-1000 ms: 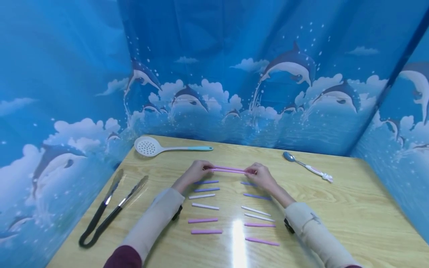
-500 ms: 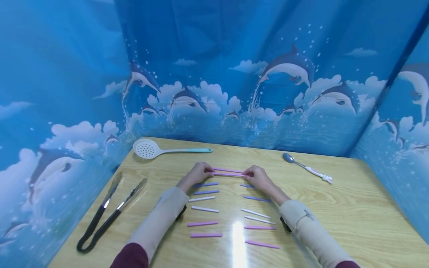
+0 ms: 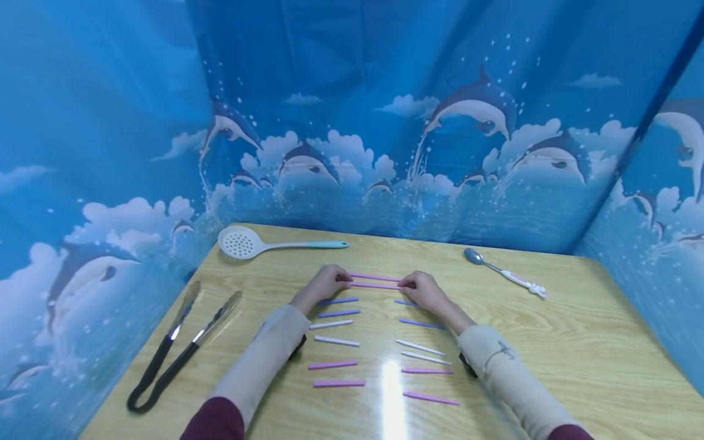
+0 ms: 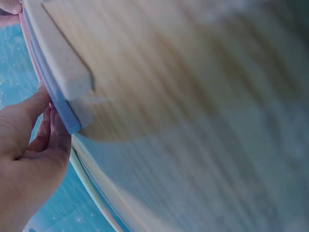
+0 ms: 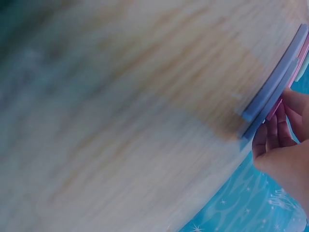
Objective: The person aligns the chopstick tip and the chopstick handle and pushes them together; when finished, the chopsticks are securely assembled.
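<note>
Near the back middle of the table, two long pink sticks lie parallel, a farther one point(image 3: 376, 277) and a nearer one point(image 3: 376, 285). My left hand point(image 3: 328, 281) pinches at their left ends, and my right hand point(image 3: 422, 288) pinches at the right ends. Whether each hand grips one stick or both is hard to tell. Below the hands are two columns of shorter sticks: blue ones point(image 3: 339, 313), white ones point(image 3: 337, 341) and pink ones point(image 3: 338, 384). In the left wrist view a blue stick point(image 4: 53, 92) lies beside the fingers; in the right wrist view, blue sticks point(image 5: 276, 79) do.
A slotted skimmer point(image 3: 242, 242) with a turquoise handle end lies at the back left. Black-handled tongs point(image 3: 159, 357) rest spread on the left side. A spoon point(image 3: 511, 278) lies at the back right. A dolphin-print curtain point(image 3: 352, 122) stands behind the wooden table point(image 3: 594, 342).
Both hands stay at the ends of the two long pink sticks. The nearer stick now sits slightly farther apart from the other than one second ago. The view shifted slightly.
</note>
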The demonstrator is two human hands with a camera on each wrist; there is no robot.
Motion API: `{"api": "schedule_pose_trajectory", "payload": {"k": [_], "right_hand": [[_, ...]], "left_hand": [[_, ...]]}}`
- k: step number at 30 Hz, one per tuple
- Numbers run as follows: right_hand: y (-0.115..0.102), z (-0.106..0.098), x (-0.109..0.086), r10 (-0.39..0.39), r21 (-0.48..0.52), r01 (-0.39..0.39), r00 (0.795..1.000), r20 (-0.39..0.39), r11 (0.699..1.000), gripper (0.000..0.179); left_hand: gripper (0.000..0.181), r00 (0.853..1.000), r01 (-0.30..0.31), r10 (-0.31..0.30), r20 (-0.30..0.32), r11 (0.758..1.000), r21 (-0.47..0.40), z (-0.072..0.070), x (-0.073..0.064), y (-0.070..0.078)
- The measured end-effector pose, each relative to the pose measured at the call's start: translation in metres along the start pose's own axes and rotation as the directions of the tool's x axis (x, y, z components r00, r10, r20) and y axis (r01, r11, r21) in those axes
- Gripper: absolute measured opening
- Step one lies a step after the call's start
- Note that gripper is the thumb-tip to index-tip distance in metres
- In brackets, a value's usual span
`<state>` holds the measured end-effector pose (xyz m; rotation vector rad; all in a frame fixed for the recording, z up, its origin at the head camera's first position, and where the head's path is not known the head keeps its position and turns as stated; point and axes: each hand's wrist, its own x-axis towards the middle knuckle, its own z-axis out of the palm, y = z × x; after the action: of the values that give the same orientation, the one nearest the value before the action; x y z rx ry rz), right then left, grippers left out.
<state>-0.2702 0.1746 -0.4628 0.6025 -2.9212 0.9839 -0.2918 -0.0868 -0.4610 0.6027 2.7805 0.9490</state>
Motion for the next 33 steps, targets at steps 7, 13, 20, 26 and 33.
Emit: {"api": "schedule_pose_trajectory", "payload": {"k": [7, 13, 20, 26, 33], "right_hand": [[-0.002, -0.005, -0.006, 0.036, 0.069, -0.035, 0.999, -0.018, 0.997, 0.016], [-0.003, -0.012, -0.015, 0.043, 0.111, -0.038, 0.998, -0.042, 0.993, 0.017], [0.004, -0.015, -0.026, 0.002, 0.122, 0.002, 1.000, -0.028, 0.992, 0.014], [0.007, -0.019, -0.035, 0.015, 0.095, -0.016, 1.000, 0.015, 0.995, 0.016], [0.013, -0.020, -0.042, -0.016, 0.073, 0.010, 0.997, 0.075, 0.997, 0.015]], "left_hand": [[0.017, 0.999, -0.033, 0.032, -0.019, 0.999, -0.025, 0.000, -0.002, -0.007], [0.019, 0.997, -0.068, 0.065, -0.035, 0.995, -0.074, -0.004, -0.012, -0.010], [0.023, 0.999, -0.044, 0.044, 0.001, 0.993, -0.113, -0.011, -0.029, -0.010], [0.028, 0.994, -0.077, 0.085, 0.062, 0.989, -0.125, -0.014, -0.040, -0.015], [0.029, 0.983, -0.118, 0.136, 0.123, 0.983, -0.142, -0.015, -0.045, -0.020]]}}
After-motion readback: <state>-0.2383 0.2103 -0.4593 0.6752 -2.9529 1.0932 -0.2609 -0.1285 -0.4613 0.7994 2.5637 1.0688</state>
